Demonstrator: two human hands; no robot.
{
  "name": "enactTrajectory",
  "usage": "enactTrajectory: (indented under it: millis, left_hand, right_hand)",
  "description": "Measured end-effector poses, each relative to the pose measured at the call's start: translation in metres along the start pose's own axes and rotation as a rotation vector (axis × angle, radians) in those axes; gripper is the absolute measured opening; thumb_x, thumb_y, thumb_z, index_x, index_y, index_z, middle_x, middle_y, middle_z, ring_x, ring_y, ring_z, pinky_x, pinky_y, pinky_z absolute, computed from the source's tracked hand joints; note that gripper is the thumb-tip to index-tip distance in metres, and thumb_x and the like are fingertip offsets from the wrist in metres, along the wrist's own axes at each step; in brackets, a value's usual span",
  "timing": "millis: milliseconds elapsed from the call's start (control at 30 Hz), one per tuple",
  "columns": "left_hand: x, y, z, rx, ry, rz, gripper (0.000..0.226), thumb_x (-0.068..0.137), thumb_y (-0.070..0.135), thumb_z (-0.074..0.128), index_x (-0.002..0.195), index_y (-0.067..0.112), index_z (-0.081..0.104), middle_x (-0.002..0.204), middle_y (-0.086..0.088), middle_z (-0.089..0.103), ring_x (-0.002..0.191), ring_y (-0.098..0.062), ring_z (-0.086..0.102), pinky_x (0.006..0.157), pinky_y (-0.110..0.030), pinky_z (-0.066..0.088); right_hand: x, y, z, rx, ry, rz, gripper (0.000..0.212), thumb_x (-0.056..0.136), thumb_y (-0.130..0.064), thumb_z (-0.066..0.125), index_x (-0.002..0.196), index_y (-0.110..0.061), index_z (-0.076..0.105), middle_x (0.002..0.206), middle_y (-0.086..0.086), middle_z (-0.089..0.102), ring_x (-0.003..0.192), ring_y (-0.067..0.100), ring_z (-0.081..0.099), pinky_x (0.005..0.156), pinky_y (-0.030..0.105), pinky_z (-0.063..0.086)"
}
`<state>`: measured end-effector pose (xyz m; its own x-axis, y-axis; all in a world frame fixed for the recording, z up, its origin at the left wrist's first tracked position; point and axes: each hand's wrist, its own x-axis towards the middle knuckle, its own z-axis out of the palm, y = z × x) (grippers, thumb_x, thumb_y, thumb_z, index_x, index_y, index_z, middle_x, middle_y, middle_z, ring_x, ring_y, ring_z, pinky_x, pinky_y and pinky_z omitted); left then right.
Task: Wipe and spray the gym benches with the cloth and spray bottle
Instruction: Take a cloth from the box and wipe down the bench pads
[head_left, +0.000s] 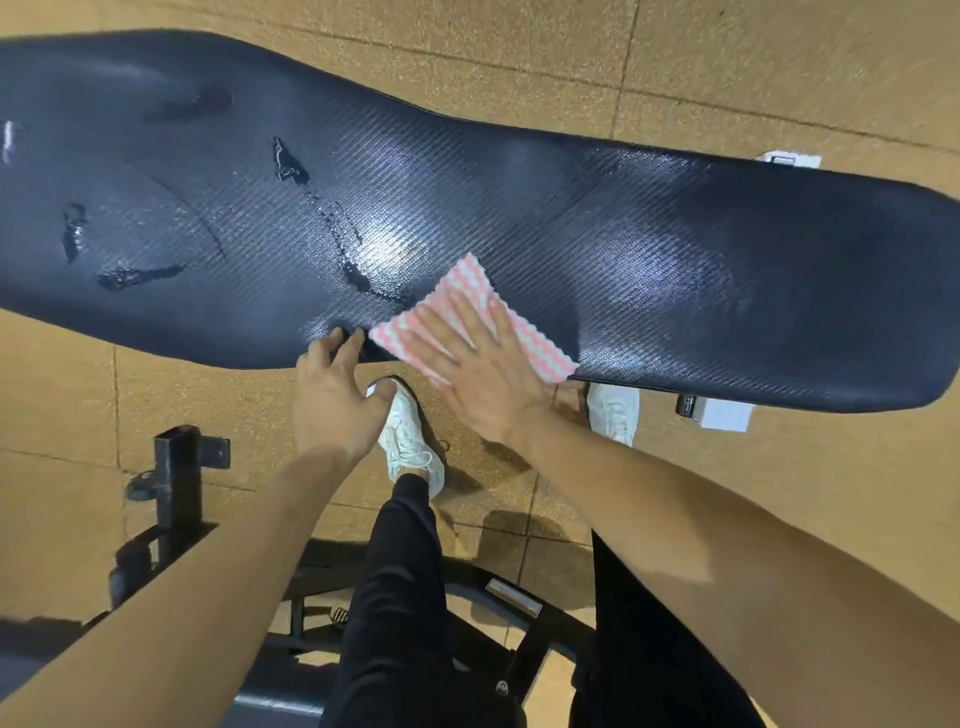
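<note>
Black textured vinyl covers the long gym pad (156, 171), which stretches left to right across the whole view, its long axis crossways to the person standing at its near side. On its left part lie several dark wet streaks and puddles (119, 275), with a broken trail of droplets leading toward the middle. Below them, a black metal frame (176, 478) stands on the tan speckled floor (727, 62). At the pad's near edge, just left of centre, the left hand (332, 400) rests with loosely bent fingers touching the rim, holding nothing. Just beside it, to the right, a pink and white zigzag cloth (457, 291) lies flat on the pad near that same edge. The right hand (478, 364) presses down on it, palm flat, fingers straight and spread. White shoes (410, 441) show under the pad. No spray bottle is in view. The right part of the pad shows only a dull sheen. Since the unwiped liquid lies left of the cloth, the next stroke likely calls for a leftward sweep along the pad's length, with the left hand in its way
</note>
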<state>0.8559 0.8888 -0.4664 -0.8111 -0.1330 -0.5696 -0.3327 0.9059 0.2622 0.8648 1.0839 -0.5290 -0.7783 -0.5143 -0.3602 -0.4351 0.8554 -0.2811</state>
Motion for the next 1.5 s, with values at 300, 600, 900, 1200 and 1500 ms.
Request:
enactTrajectory:
  millis: [300,600,900,1200,1500]
  left_hand:
    - [0.021,-0.030,-0.023,0.048,0.069,-0.136,0.068,0.092,0.030,0.069,0.153,0.014,0.044,0.161,-0.016,0.031,0.147,-0.035,0.031,0.122,-0.047,0.030]
    - [0.026,-0.048,-0.032,0.126,-0.003,-0.065,0.071,0.092,0.034,0.069,0.156,0.023,0.040,0.162,-0.013,0.034,0.137,-0.035,0.038,0.118,-0.049,0.034]
    - [0.024,-0.056,-0.032,0.111,-0.032,-0.008,0.076,0.088,0.034,0.070,0.156,0.022,0.041,0.163,-0.015,0.033,0.134,-0.037,0.037,0.117,-0.046,0.031]
    - [0.023,-0.090,-0.054,-0.130,0.003,0.020,0.072,0.088,0.010,0.070,0.155,0.012,0.042,0.161,-0.006,0.039,0.145,-0.027,0.036,0.121,-0.039,0.028]
    - [0.056,-0.116,-0.077,-0.005,0.006,-0.120,0.080,0.094,0.034,0.067,0.162,0.019,0.026,0.169,-0.019,0.011,0.156,-0.035,0.011,0.126,-0.044,0.017]
  right_hand:
    - [0.067,0.063,-0.047,-0.051,0.065,0.169,0.060,0.105,-0.059,0.009,0.162,-0.038,0.013,0.171,0.000,0.007,0.157,0.030,0.000,0.125,0.058,-0.004]
    - [0.136,0.099,-0.084,0.091,0.123,0.454,0.062,0.105,-0.054,0.003,0.163,-0.034,0.002,0.172,0.001,0.000,0.157,0.036,-0.004,0.123,0.064,0.002]
    - [0.101,-0.014,-0.029,-0.045,0.073,0.152,0.061,0.105,-0.058,0.014,0.162,-0.039,0.004,0.172,0.000,0.000,0.156,0.041,-0.005,0.119,0.070,0.004]
    - [0.077,-0.072,-0.009,-0.035,0.038,0.069,0.063,0.106,-0.057,0.019,0.162,-0.038,-0.001,0.171,-0.002,-0.009,0.155,0.039,-0.017,0.120,0.068,-0.001]
    - [0.172,-0.007,-0.055,0.391,0.285,0.355,0.052,0.108,-0.053,0.027,0.158,-0.039,0.029,0.168,0.004,0.027,0.153,0.038,0.024,0.120,0.070,0.005]
